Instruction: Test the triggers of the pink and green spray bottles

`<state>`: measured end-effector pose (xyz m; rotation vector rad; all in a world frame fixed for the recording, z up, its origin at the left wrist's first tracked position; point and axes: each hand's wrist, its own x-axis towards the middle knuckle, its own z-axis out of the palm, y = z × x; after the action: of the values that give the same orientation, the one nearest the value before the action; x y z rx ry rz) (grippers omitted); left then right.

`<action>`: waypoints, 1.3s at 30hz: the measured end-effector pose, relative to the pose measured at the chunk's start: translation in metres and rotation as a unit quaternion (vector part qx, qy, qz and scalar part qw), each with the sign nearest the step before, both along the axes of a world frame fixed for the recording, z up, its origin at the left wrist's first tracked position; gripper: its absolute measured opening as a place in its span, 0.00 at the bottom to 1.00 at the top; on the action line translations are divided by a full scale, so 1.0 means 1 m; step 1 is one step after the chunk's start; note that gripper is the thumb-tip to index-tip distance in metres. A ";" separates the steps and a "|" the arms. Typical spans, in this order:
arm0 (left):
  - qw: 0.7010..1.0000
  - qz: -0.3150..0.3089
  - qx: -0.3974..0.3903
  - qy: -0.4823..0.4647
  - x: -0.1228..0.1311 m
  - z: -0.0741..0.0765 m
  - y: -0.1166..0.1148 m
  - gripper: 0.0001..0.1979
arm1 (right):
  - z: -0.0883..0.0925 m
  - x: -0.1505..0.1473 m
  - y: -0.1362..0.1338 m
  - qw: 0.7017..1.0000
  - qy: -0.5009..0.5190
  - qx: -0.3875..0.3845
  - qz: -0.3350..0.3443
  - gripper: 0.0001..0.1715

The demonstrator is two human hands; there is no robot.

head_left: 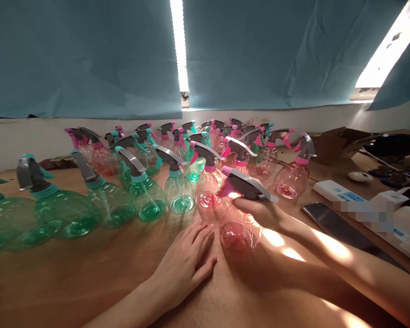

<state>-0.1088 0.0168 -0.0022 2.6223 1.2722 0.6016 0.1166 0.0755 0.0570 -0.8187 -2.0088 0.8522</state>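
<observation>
Gripping the pink spray bottle round its neck, head view: your right hand has its body below, long axis near upright. Your left hand, fingers outstretched, empty, lies left of that grip, nearer you.

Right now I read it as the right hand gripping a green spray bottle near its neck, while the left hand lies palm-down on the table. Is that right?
Not quite: the bottle's colour is wrong. The head view shows the right hand gripping a pink spray bottle near its neck. The left hand does lie palm-down on the table.
</observation>
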 end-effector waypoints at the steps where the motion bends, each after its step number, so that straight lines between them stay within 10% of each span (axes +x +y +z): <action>1: 1.000 0.001 -0.001 0.001 0.000 0.001 0.000 0.23 | 0.002 -0.007 0.005 1.000 0.018 -0.005 0.007 0.29; 23: 1.000 0.011 0.019 0.008 -0.001 -0.008 0.001 0.23 | 0.006 -0.001 -0.007 0.994 0.076 -0.024 0.078 0.21; 39: 0.999 0.014 0.021 0.034 0.000 -0.008 0.000 0.22 | -0.032 0.022 0.019 0.998 0.002 0.009 0.060 0.18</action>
<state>-0.1088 0.0173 -0.0104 2.6857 1.3312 0.5543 0.1383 0.0949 0.0249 -0.6926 -2.0750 0.9017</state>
